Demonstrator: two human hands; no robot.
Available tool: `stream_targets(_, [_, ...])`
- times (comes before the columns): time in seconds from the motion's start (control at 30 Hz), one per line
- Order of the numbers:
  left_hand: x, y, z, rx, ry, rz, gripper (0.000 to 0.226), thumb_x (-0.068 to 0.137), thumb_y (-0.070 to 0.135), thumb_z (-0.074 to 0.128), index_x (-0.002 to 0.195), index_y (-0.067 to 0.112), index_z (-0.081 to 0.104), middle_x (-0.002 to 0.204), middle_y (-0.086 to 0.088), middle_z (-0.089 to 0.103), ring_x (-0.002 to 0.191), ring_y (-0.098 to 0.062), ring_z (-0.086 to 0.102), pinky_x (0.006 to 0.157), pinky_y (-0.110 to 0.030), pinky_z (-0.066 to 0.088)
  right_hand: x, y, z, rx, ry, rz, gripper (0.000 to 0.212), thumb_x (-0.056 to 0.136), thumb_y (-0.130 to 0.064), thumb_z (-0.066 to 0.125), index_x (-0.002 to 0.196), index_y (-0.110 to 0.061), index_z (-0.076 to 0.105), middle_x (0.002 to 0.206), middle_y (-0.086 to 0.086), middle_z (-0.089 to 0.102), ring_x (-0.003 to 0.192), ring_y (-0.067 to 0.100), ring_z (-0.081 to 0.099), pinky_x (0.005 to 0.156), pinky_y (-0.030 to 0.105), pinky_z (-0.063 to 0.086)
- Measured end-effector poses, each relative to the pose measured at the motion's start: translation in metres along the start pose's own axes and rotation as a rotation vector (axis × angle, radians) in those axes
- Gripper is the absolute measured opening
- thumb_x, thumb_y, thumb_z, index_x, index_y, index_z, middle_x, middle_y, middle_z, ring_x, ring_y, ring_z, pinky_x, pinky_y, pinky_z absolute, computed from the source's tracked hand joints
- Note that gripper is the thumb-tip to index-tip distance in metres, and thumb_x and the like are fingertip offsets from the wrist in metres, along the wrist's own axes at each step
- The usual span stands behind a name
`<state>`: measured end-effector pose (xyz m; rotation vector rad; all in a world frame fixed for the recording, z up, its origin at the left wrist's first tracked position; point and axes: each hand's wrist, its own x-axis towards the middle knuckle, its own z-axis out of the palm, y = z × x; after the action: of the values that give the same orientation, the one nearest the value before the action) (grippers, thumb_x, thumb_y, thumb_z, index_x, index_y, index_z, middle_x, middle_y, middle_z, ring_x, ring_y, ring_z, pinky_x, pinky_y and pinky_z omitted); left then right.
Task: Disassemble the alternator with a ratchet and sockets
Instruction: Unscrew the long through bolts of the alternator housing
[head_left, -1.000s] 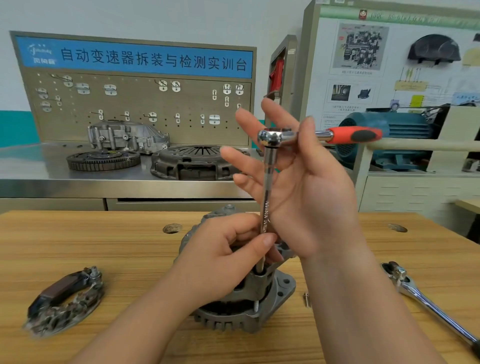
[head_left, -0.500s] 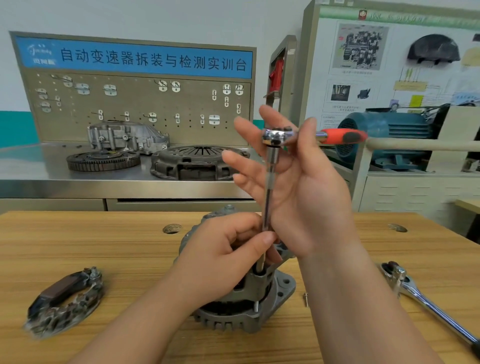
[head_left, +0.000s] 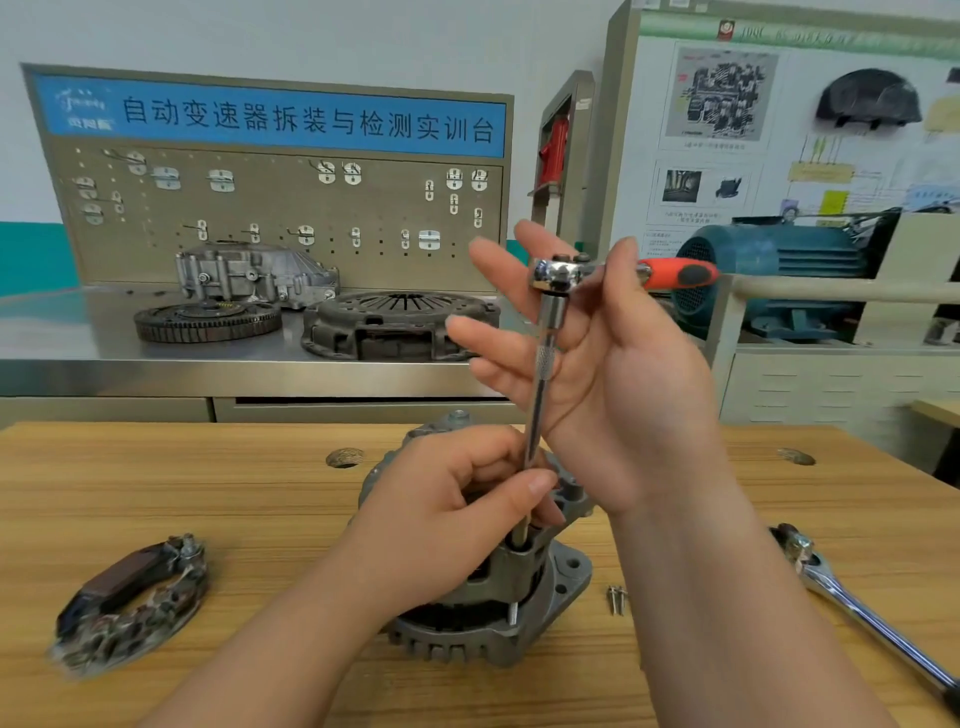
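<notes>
A grey alternator (head_left: 498, 613) stands on the wooden bench (head_left: 156, 493) in front of me. A long chrome extension bar (head_left: 540, 395) rises upright from its housing to the head of a ratchet (head_left: 556, 273) with a red and black handle pointing right. My left hand (head_left: 447, 519) grips the lower part of the bar just above the alternator, hiding the socket end. My right hand (head_left: 623, 395) is raised at the ratchet, thumb over the handle, fingers spread straight behind the head.
A removed rectifier part (head_left: 130, 597) lies at the bench's left. Two small screws (head_left: 615, 597) lie right of the alternator, and a second chrome ratchet (head_left: 857, 608) further right. A steel bench with clutch parts (head_left: 400, 322) stands behind.
The ratchet's red handle has swung, so less of it shows past my right thumb. My left hand and the alternator have stayed put.
</notes>
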<state>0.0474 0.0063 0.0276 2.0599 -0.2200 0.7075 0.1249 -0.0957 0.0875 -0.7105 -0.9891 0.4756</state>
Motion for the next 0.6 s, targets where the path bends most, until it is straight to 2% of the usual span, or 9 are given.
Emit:
stream_targets(0.07, [0.0001, -0.0014, -0.0002, 0.011, 0.023, -0.006, 0.019, 0.082, 0.039, 0.059, 0.085, 0.023, 0.069, 0.076, 0.009, 0.075, 0.072, -0.02, 0.071, 0.072, -0.049, 0.056, -0.0011, 0.0032, 0.0011, -0.157, 0.053, -0.149, 0.041, 0.091, -0.049, 0.044, 0.122, -0.027, 0.057, 0.108, -0.002, 0.074, 0.084, 0.018, 0.073, 0.067, 0.025, 0.056])
stream_targets(0.1, [0.0, -0.0022, 0.0, 0.021, 0.03, -0.012, 0.014, 0.083, 0.035, 0.061, 0.084, 0.025, 0.069, 0.076, 0.009, 0.075, 0.072, -0.019, 0.071, 0.071, -0.05, 0.056, -0.0013, 0.0038, 0.0004, -0.277, 0.087, -0.262, 0.03, 0.094, -0.043, 0.049, 0.118, -0.031, 0.06, 0.111, -0.003, 0.073, 0.091, 0.016, 0.072, 0.072, 0.027, 0.056])
stream_targets(0.17, [0.0002, -0.0015, 0.0007, 0.029, 0.037, -0.027, 0.009, 0.083, 0.031, 0.06, 0.083, 0.029, 0.068, 0.076, 0.011, 0.075, 0.072, -0.016, 0.071, 0.071, -0.047, 0.057, -0.0022, 0.003, -0.0025, -0.552, 0.122, -0.489, 0.02, 0.094, -0.034, 0.054, 0.111, -0.035, 0.066, 0.116, -0.011, 0.07, 0.109, 0.009, 0.065, 0.093, 0.034, 0.052])
stream_targets(0.2, [0.0002, -0.0015, 0.0012, 0.032, 0.036, -0.03, 0.009, 0.082, 0.031, 0.059, 0.083, 0.03, 0.068, 0.076, 0.011, 0.075, 0.073, -0.015, 0.071, 0.072, -0.046, 0.057, -0.0028, 0.0027, -0.0031, -0.649, 0.103, -0.542, 0.021, 0.093, -0.034, 0.053, 0.106, -0.035, 0.069, 0.116, -0.018, 0.068, 0.115, 0.007, 0.061, 0.1, 0.037, 0.048])
stream_targets(0.27, [0.0003, -0.002, 0.0016, 0.028, 0.036, -0.036, 0.008, 0.082, 0.031, 0.059, 0.082, 0.032, 0.067, 0.076, 0.011, 0.075, 0.073, -0.016, 0.071, 0.072, -0.045, 0.057, -0.0029, 0.0028, -0.0026, -0.587, 0.094, -0.475, 0.026, 0.092, -0.038, 0.052, 0.114, -0.036, 0.066, 0.119, -0.023, 0.065, 0.114, 0.009, 0.063, 0.097, 0.034, 0.048])
stream_targets(0.33, [0.0002, -0.0013, 0.0011, 0.007, 0.028, -0.032, 0.01, 0.084, 0.03, 0.059, 0.083, 0.027, 0.068, 0.076, 0.009, 0.075, 0.073, -0.014, 0.071, 0.073, -0.041, 0.057, -0.0022, 0.0023, 0.0016, -0.255, 0.061, -0.284, 0.027, 0.097, -0.039, 0.047, 0.121, -0.035, 0.06, 0.123, -0.012, 0.067, 0.1, 0.018, 0.071, 0.084, 0.027, 0.053])
stream_targets(0.4, [0.0001, -0.0001, 0.0003, 0.002, 0.01, -0.022, 0.016, 0.086, 0.028, 0.057, 0.088, 0.019, 0.069, 0.077, 0.008, 0.075, 0.076, -0.012, 0.071, 0.075, -0.04, 0.057, -0.0014, 0.0027, 0.0015, -0.069, 0.03, -0.128, 0.039, 0.097, -0.047, 0.036, 0.124, -0.026, 0.055, 0.117, -0.005, 0.071, 0.088, 0.023, 0.074, 0.076, 0.028, 0.056])
stream_targets(0.5, [0.0007, 0.0006, -0.0007, 0.02, 0.005, -0.026, 0.016, 0.086, 0.027, 0.055, 0.089, 0.019, 0.069, 0.077, 0.008, 0.075, 0.075, -0.019, 0.071, 0.075, -0.051, 0.054, -0.0014, -0.0007, 0.0015, -0.034, 0.01, -0.054, 0.054, 0.085, -0.051, 0.035, 0.125, -0.019, 0.053, 0.111, -0.003, 0.073, 0.078, 0.023, 0.075, 0.068, 0.03, 0.058])
stream_targets(0.6, [0.0009, 0.0, -0.001, 0.026, 0.023, -0.04, 0.013, 0.084, 0.029, 0.057, 0.085, 0.023, 0.068, 0.076, 0.01, 0.075, 0.074, -0.024, 0.071, 0.074, -0.054, 0.054, -0.0023, 0.0002, 0.0027, -0.199, 0.037, -0.146, 0.041, 0.092, -0.05, 0.04, 0.12, -0.028, 0.058, 0.113, -0.001, 0.073, 0.079, 0.021, 0.074, 0.066, 0.026, 0.057])
